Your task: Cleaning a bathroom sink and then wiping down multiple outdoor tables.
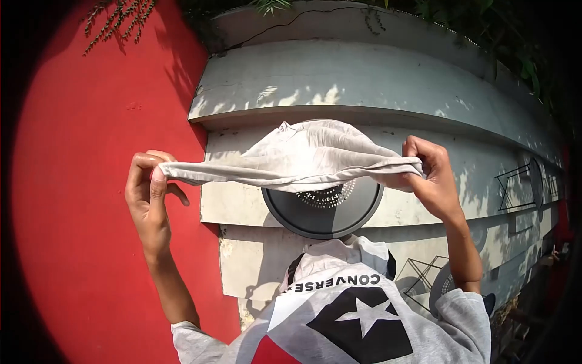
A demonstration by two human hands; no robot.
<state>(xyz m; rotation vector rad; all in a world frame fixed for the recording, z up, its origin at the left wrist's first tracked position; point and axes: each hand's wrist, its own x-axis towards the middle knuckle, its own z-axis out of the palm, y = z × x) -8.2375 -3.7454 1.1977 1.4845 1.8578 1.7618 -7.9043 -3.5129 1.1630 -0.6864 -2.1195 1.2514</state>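
Observation:
A light grey cloth [304, 159] is stretched sideways in front of me, bunched into folds along its lower edge. Its left end is pinched between the thumb and fingers of my left hand [152, 195]. At the other end, my right hand [429, 177] grips the gathered fabric in closed fingers. Behind and below the cloth is a round dark grey tabletop [323, 225] with a pattern of small holes, partly covered from view by the fabric. Part of the cloth is in bright sun.
Pale concrete steps [318, 73] run across the view, with a red wall [100, 182] at the left. Black wire-frame pieces [514, 186] and another round grey top [443, 286] stand on the steps at the right. Plants [514, 50] hang along the top.

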